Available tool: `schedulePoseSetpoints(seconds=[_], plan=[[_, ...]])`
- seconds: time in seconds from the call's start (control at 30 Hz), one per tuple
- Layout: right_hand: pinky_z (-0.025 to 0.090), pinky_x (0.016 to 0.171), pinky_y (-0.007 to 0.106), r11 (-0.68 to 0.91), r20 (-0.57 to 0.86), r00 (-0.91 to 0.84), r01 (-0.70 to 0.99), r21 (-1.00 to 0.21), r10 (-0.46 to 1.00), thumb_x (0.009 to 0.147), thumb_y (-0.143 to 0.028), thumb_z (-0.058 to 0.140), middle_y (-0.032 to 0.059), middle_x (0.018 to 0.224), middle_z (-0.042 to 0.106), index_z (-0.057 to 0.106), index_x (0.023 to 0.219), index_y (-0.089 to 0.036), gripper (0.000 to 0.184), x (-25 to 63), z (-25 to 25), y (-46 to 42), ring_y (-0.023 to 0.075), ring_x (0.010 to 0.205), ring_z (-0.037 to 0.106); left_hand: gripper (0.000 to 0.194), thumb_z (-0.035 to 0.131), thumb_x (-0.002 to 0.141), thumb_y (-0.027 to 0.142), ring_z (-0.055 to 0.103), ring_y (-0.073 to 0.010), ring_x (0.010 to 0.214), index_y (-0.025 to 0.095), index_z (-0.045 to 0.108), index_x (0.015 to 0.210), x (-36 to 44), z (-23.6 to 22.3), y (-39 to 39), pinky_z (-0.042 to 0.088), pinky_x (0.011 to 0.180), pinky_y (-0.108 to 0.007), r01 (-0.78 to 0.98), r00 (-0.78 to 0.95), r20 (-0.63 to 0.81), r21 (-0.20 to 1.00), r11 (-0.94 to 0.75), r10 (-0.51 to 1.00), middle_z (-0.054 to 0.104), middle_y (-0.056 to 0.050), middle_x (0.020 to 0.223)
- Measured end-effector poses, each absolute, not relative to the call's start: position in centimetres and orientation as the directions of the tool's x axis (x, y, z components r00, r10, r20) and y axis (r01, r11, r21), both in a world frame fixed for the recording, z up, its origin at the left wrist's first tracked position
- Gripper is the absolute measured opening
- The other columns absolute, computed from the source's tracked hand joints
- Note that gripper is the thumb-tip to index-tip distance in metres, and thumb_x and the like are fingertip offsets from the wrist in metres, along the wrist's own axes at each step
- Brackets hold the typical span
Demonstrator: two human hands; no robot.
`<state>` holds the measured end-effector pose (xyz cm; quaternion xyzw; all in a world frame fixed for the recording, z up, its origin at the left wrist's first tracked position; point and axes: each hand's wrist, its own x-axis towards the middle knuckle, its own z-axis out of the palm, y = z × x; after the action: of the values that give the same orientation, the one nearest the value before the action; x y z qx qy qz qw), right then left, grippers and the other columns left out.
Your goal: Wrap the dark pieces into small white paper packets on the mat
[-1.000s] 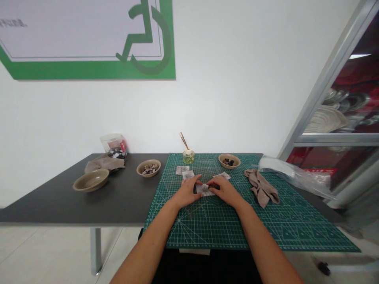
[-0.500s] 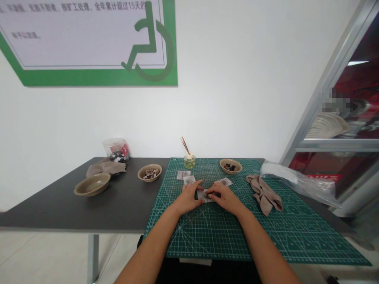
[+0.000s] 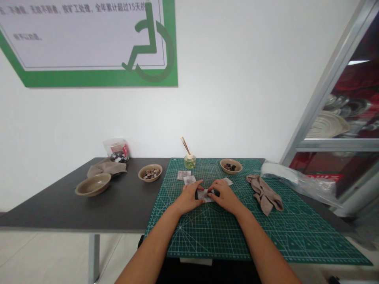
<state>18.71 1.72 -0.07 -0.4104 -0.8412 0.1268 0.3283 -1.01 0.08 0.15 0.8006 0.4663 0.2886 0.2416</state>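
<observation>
A small square of grey printed paper (image 3: pixel 202 194) lies on the green cutting mat (image 3: pixel 207 240) between my two hands. At its left edge rests my left hand (image 3: pixel 191 197), thumb and fingers apart, the thumb touching the paper's near edge. My right hand (image 3: pixel 225 195) has its thumb and fingertips drawn together in a pinch over the paper's right side. Something small and dark shows at those fingertips, too small to name. Behind the hands lie more printed papers: one (image 3: pixel 184 174) at the back left, another (image 3: pixel 190 180) by my left fingers, and one (image 3: pixel 228 181) partly hidden behind my right hand.
Bowls of small pieces stand at left (image 3: pixel 141 174) and back right (image 3: pixel 222 165). A reed diffuser (image 3: pixel 190 161) is at the back. Further left are a bowl (image 3: pixel 96 185), a cloth (image 3: pixel 106 167) and a clear container (image 3: pixel 117 150). Gloves (image 3: pixel 265 195) and plastic wrapping (image 3: pixel 296 181) lie right.
My right fingertips have shifted slightly over the paper, and the hand now covers more of the paper behind it. My left hand has stayed in place.
</observation>
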Motion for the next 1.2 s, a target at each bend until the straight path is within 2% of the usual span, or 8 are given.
schedulePoseSetpoints(seconds=[0.1,0.27,0.43,0.63,0.8,1.0,1.2], plan=[[0.038,0.081,0.037,0.613,0.434,-0.436,0.611,-0.501,0.789,0.074,-0.015,0.059,0.0052,0.083,0.056,0.063,0.077,-0.018,0.006,18.98,0.07,1.61,0.0210,0.087,0.048,0.071,0.067,0.067,0.018,0.049,-0.0244,0.112,0.020,0.036,0.130,-1.05,-0.04,0.19,0.025,0.102,-0.044,0.610,0.398,0.238,0.653,-0.450,0.886,0.060,-0.006,0.115],[0.038,0.080,0.035,0.650,0.381,-0.531,0.550,-0.524,0.757,0.075,-0.018,0.060,0.0041,0.081,0.057,0.066,0.082,-0.019,0.009,18.58,-0.08,1.75,0.0198,0.086,0.050,0.071,0.066,0.067,0.019,0.048,-0.0254,0.113,0.021,0.035,0.131,-1.11,-0.13,0.28,0.025,0.102,-0.045,0.611,0.404,0.237,0.648,-0.454,0.883,0.059,-0.006,0.115],[0.037,0.080,0.036,0.592,0.420,-0.421,0.635,-0.497,0.804,0.075,-0.017,0.059,0.0050,0.080,0.058,0.065,0.079,-0.018,0.007,18.75,-0.18,2.02,0.0210,0.085,0.049,0.072,0.067,0.067,0.018,0.049,-0.0249,0.111,0.021,0.035,0.132,-1.21,-0.32,0.24,0.026,0.101,-0.044,0.606,0.406,0.252,0.645,-0.466,0.878,0.059,-0.006,0.115],[0.038,0.080,0.035,0.645,0.396,-0.511,0.564,-0.515,0.763,0.076,-0.016,0.059,0.0044,0.081,0.059,0.067,0.082,-0.020,0.011,18.65,-0.03,1.82,0.0200,0.086,0.051,0.072,0.067,0.067,0.019,0.047,-0.0257,0.114,0.020,0.035,0.131,-1.14,-0.23,0.18,0.025,0.102,-0.045,0.615,0.398,0.239,0.646,-0.451,0.886,0.059,-0.006,0.116],[0.037,0.083,0.038,0.595,0.427,-0.418,0.627,-0.504,0.802,0.074,-0.018,0.061,0.0061,0.084,0.060,0.067,0.080,-0.019,0.009,18.97,-0.24,2.12,0.0217,0.089,0.051,0.071,0.066,0.067,0.018,0.049,-0.0250,0.112,0.021,0.035,0.131,-1.08,-0.08,0.13,0.024,0.102,-0.045,0.615,0.398,0.235,0.649,-0.448,0.887,0.059,-0.006,0.115],[0.038,0.081,0.036,0.631,0.391,-0.496,0.581,-0.514,0.776,0.075,-0.019,0.060,0.0053,0.084,0.060,0.069,0.084,-0.020,0.013,18.75,-0.24,2.02,0.0206,0.088,0.051,0.070,0.065,0.068,0.020,0.049,-0.0252,0.112,0.021,0.035,0.131,-1.09,-0.11,0.11,0.024,0.102,-0.045,0.616,0.402,0.238,0.644,-0.454,0.884,0.059,-0.006,0.116],[0.036,0.086,0.039,0.590,0.422,-0.418,0.641,-0.491,0.805,0.075,-0.019,0.061,0.0061,0.085,0.059,0.068,0.081,-0.019,0.009,18.96,-0.20,2.07,0.0221,0.092,0.050,0.071,0.066,0.068,0.020,0.048,-0.0251,0.112,0.021,0.035,0.132,-1.15,-0.09,0.13,0.025,0.102,-0.044,0.615,0.402,0.245,0.642,-0.458,0.882,0.059,-0.006,0.116]])
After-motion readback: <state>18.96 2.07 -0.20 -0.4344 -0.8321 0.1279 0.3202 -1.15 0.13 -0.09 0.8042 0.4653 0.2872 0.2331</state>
